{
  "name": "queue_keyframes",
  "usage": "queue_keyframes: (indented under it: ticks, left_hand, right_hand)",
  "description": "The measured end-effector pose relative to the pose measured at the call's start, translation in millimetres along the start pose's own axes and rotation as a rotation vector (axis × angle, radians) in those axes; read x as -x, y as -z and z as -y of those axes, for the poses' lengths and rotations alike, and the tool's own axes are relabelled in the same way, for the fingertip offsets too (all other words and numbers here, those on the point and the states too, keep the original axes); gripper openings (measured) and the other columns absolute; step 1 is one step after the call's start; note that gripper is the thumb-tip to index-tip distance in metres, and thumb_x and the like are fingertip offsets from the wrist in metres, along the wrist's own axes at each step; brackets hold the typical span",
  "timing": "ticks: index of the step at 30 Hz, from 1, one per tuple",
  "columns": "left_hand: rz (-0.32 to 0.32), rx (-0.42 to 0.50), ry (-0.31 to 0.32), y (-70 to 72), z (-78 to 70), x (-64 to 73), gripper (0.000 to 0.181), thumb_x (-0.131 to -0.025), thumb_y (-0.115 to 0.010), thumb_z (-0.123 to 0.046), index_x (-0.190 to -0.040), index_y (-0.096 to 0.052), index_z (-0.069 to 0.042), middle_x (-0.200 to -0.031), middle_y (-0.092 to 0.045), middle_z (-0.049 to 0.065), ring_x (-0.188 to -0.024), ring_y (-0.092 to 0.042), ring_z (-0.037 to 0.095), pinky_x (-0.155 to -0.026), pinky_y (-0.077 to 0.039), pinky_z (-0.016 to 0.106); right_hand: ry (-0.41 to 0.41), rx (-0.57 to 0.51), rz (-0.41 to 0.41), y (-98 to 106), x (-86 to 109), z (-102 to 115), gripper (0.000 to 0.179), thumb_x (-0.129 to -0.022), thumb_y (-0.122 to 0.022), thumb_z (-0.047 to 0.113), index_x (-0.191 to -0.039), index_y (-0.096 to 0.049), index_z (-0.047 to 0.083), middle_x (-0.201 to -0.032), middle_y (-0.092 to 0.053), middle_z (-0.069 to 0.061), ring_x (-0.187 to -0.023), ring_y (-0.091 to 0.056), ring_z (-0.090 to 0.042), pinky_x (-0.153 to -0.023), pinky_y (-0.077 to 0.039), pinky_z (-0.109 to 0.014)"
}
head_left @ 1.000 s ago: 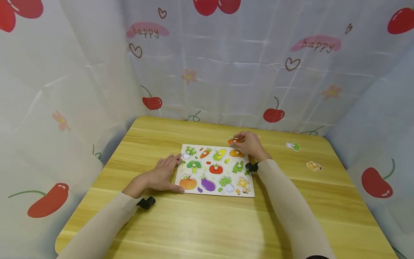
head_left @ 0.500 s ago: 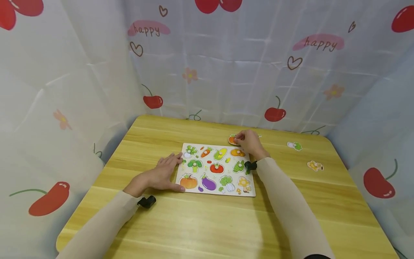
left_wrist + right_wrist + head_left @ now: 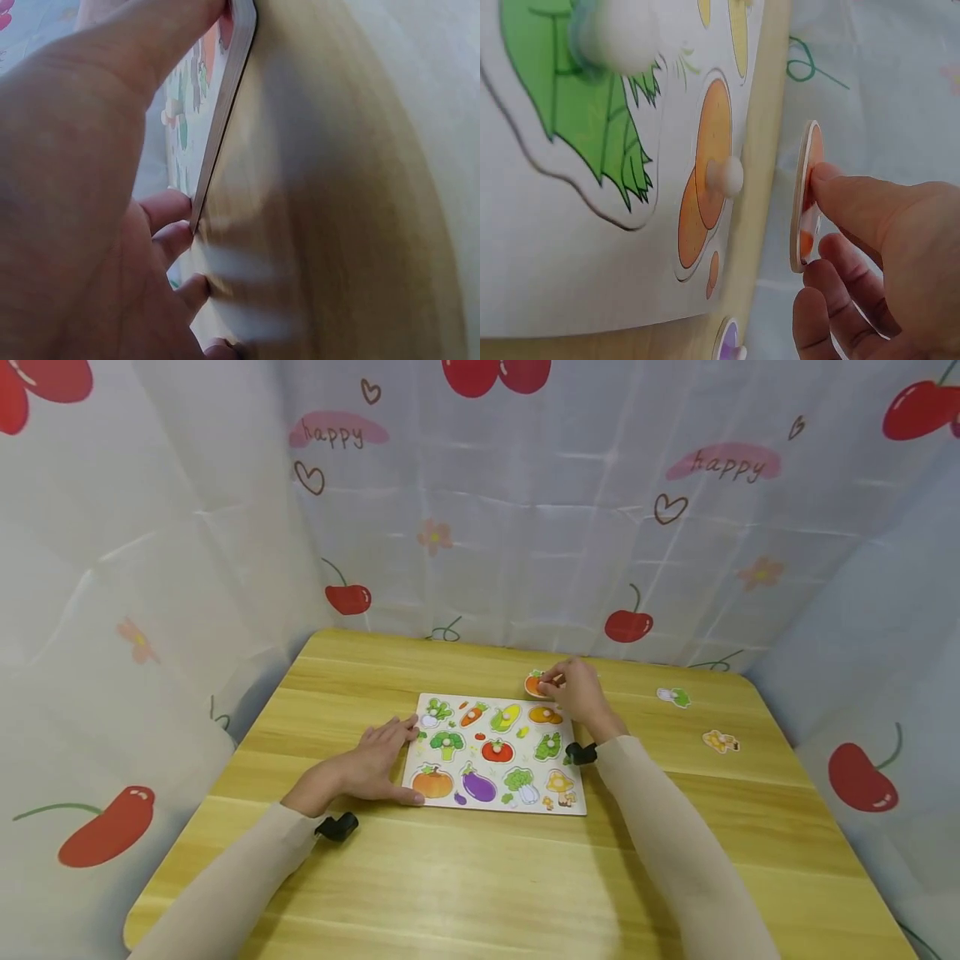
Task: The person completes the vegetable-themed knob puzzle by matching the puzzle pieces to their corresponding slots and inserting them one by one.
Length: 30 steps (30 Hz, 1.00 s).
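Right hand pinches 1 orange piece; left hand touches board.

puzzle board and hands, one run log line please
left hand: touches left side of puzzle board | right hand: pinches orange piece | mushroom piece: on table

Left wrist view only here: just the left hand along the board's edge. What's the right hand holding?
Observer: The right hand is pinching an orange piece.
Operator: Over which spot?
Observer: Beyond the far edge of the board, near its right end.
Operator: What's lying farther right?
Observer: A white-and-green piece and a yellow piece, both on the table.
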<state>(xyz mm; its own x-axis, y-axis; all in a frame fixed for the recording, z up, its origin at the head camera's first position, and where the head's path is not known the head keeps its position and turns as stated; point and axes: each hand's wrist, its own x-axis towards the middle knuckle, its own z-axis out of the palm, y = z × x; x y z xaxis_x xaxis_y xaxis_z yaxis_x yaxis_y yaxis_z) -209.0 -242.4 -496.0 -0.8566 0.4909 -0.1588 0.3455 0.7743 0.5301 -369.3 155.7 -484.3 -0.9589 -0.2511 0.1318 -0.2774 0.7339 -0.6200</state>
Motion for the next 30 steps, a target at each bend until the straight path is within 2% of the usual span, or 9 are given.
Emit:
queue_keyframes:
  ticks: [4, 8, 19, 30]
  left_hand:
    - [0.009, -0.009, -0.004, 0.6, -0.1, -0.9, 0.121, -0.095, -0.093, -0.062, -0.177, -0.033, 0.005, -0.196, -0.011, 0.026, -0.180, -0.010, 0.060, -0.142, -0.010, 0.085]
    - [0.022, -0.015, -0.005, 1.4, 1.6, -1.3, 0.123, -0.095, -0.093, -0.063, -0.178, -0.032, 0.005, -0.196, -0.010, 0.026, -0.180, -0.009, 0.060, -0.143, -0.009, 0.084]
    - [0.033, 0.013, -0.027, 2.0, 7.6, -1.7, 0.123, -0.093, -0.096, -0.059, -0.175, -0.034, 0.007, -0.195, -0.010, 0.028, -0.179, -0.008, 0.062, -0.143, -0.008, 0.083]
    - [0.046, 0.026, -0.025, 5.4, 1.2, 0.1, 0.124, -0.093, -0.096, -0.058, -0.176, -0.031, 0.007, -0.195, -0.008, 0.029, -0.179, -0.005, 0.063, -0.141, -0.006, 0.085]
  right_hand:
    - [-0.001, -0.013, -0.009, 1, 12.1, 7, 0.019, -0.109, -0.085, 0.018, -0.115, -0.087, 0.000, -0.136, -0.070, -0.021, -0.129, -0.067, -0.042, -0.110, -0.060, -0.057]
    - [0.018, -0.015, -0.013, 0, 21.9, 14, 0.019, -0.109, -0.086, 0.019, -0.114, -0.087, 0.001, -0.141, -0.074, -0.021, -0.132, -0.068, -0.042, -0.115, -0.059, -0.059]
    - [0.116, -0.006, -0.009, -9, 49.5, 34, 0.018, -0.107, -0.089, 0.021, -0.112, -0.088, 0.003, -0.142, -0.078, -0.020, -0.126, -0.075, -0.039, -0.105, -0.067, -0.054]
    - [0.209, 0.010, -0.010, -33, 75.7, 57, 0.014, -0.103, -0.093, 0.021, -0.104, -0.088, 0.008, -0.131, -0.081, -0.016, -0.112, -0.078, -0.032, -0.096, -0.066, -0.047]
